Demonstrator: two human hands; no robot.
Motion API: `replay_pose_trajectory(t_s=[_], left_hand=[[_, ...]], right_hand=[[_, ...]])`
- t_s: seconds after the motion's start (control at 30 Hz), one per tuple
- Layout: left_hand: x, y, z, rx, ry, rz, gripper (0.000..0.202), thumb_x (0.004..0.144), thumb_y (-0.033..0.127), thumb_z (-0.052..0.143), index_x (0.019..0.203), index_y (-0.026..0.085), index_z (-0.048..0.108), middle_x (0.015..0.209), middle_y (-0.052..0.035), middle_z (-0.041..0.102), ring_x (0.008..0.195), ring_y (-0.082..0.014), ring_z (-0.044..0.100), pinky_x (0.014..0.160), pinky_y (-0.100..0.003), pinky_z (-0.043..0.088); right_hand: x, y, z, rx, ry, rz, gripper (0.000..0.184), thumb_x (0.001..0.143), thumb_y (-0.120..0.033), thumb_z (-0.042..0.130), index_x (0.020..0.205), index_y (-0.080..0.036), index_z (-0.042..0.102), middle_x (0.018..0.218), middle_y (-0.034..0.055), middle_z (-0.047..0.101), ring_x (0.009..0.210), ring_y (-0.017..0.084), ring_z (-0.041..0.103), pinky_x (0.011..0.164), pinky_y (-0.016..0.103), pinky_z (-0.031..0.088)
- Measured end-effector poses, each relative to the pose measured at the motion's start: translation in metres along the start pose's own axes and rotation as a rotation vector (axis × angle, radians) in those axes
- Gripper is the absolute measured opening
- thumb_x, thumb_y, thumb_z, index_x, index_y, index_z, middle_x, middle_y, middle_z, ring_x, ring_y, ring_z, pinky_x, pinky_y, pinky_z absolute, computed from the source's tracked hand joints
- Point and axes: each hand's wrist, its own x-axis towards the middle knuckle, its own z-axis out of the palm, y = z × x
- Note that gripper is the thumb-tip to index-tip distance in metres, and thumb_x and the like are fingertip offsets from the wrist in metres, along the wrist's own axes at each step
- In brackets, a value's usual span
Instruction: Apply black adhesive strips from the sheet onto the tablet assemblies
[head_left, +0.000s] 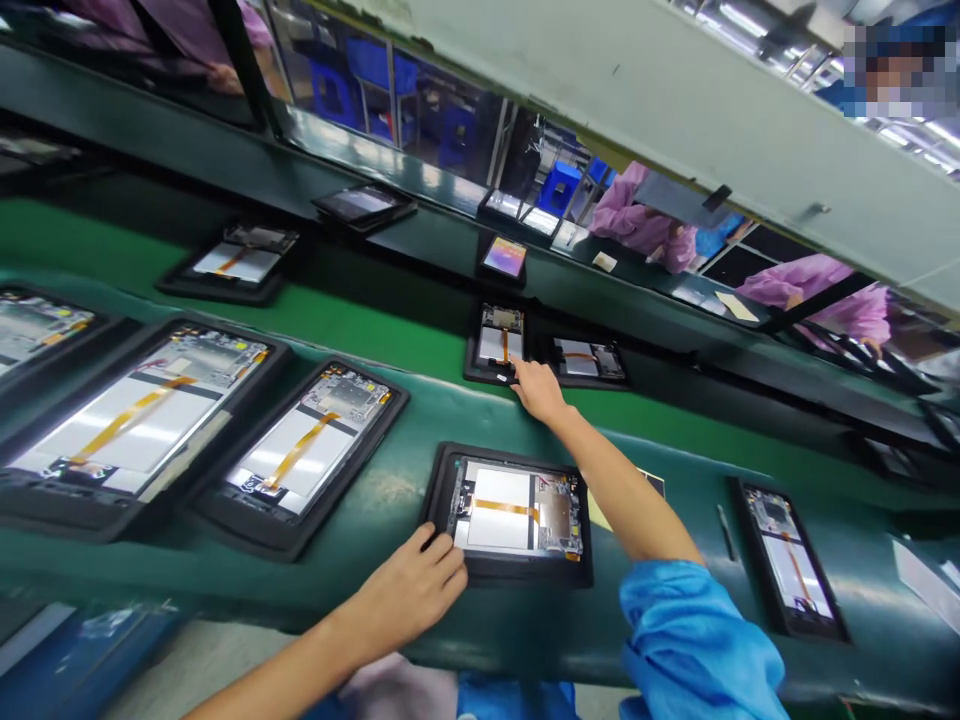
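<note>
An opened tablet (504,508) with silver battery cells and an orange ribbon cable lies in a black foam tray (517,572) on the bench before me. My left hand (420,590) holds the left edge of that tray, fingers curled over its near corner. Stretched out over the green belt, my right hand (538,390) grips the near right corner of a second black tray (487,374). An open tablet (502,330) lies in it, ribbon cable upright. Beside it another open tablet (587,358) lies sideways. My right thumb and part of the grip are hidden.
Several more open tablets in trays stand along the bench, one at left (304,445) and one at right (789,560). A thin tool (726,532) lies near the right one. Beyond the green belt (390,325), people in pink sleeves (637,215) work across a raised shelf.
</note>
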Motion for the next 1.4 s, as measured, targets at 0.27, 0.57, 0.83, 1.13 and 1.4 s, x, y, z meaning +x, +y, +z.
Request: replay_pose_trajectory(t_s=[0.27, 0.57, 0.83, 1.13, 1.4], left_hand=[[0.022, -0.053, -0.041, 0.078, 0.112, 0.164, 0.015, 0.099, 0.018, 0.056, 0.093, 0.025, 0.067, 0.092, 0.0002, 0.067, 0.085, -0.0184, 0.054, 0.093, -0.042, 0.044], [0.086, -0.179, -0.032, -0.328, -0.009, -0.131, 0.021, 0.097, 0.018, 0.051, 0.088, 0.027, 0.068, 0.085, -0.0027, 0.066, 0.087, -0.0192, 0.06, 0.098, -0.04, 0.046], [0.125, -0.156, 0.008, -0.794, 0.208, -0.641, 0.067, 0.091, 0.047, 0.062, 0.149, 0.016, 0.046, 0.143, -0.0217, 0.055, 0.134, -0.036, 0.051, 0.11, -0.062, 0.043], [0.125, -0.013, 0.027, -1.655, 0.418, -1.077, 0.055, 0.093, 0.066, 0.052, 0.105, 0.015, 0.067, 0.088, -0.0091, 0.076, 0.08, -0.0212, 0.073, 0.074, -0.033, 0.059], [0.064, -0.051, 0.004, -1.805, 0.51, -1.394, 0.036, 0.062, 0.038, 0.076, 0.089, 0.016, 0.069, 0.074, -0.0036, 0.074, 0.065, -0.0221, 0.07, 0.064, -0.034, 0.059]], right_hand=[[-0.006, 0.013, -0.054, 0.081, 0.133, -0.117, 0.045, 0.096, -0.019, 0.055, 0.141, -0.018, 0.051, 0.114, 0.014, 0.065, 0.104, 0.031, 0.058, 0.096, 0.051, 0.05], [-0.037, 0.01, -0.13, 0.224, 0.526, -0.063, 0.048, 0.098, -0.036, 0.053, 0.142, -0.021, 0.042, 0.109, 0.0094, 0.06, 0.098, 0.025, 0.058, 0.096, 0.046, 0.052], [-0.107, -0.038, -0.147, 0.218, 0.677, 0.008, 0.048, 0.1, -0.03, 0.055, 0.145, -0.024, 0.04, 0.1, 0.0055, 0.057, 0.087, 0.022, 0.057, 0.085, 0.042, 0.054], [-0.162, -0.13, -0.065, 0.288, 0.417, -0.112, 0.077, 0.105, -0.029, 0.052, 0.167, -0.023, 0.007, 0.101, 0.0066, 0.07, 0.084, 0.023, 0.064, 0.081, 0.043, 0.059], [-0.201, -0.112, -0.092, 0.329, 0.555, -0.102, 0.077, 0.102, -0.022, 0.056, 0.167, -0.019, 0.014, 0.105, 0.0077, 0.072, 0.097, 0.023, 0.069, 0.098, 0.051, 0.054]])
